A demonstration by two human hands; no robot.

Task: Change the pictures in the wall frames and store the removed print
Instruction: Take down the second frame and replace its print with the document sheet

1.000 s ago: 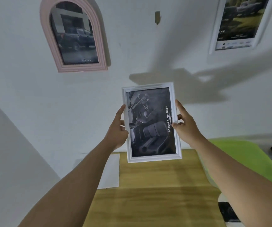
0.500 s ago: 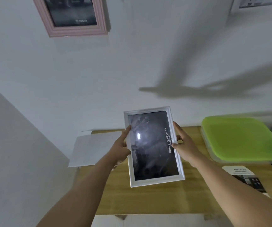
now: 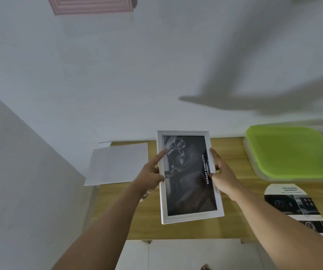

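A wooden worktop (image 3: 191,231) stands against a white wall (image 3: 137,75), and a broad blurred shadow (image 3: 254,102) crosses that wall toward 2 o'clock. At 3 o'clock a shallow container with a lime-green lid (image 3: 289,152) sits on the worktop close to the wall, while at 9 o'clock a blank white sheet (image 3: 117,164) overhangs the worktop's left edge. A grey surface (image 3: 20,172) fills the 8 o'clock side, and a flat white surface (image 3: 195,254) lies at 6 o'clock below the near edge.

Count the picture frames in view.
2. The white frame, held by the left hand and right hand; the pink frame on the wall, top left, mostly cropped. Others may be unseen.
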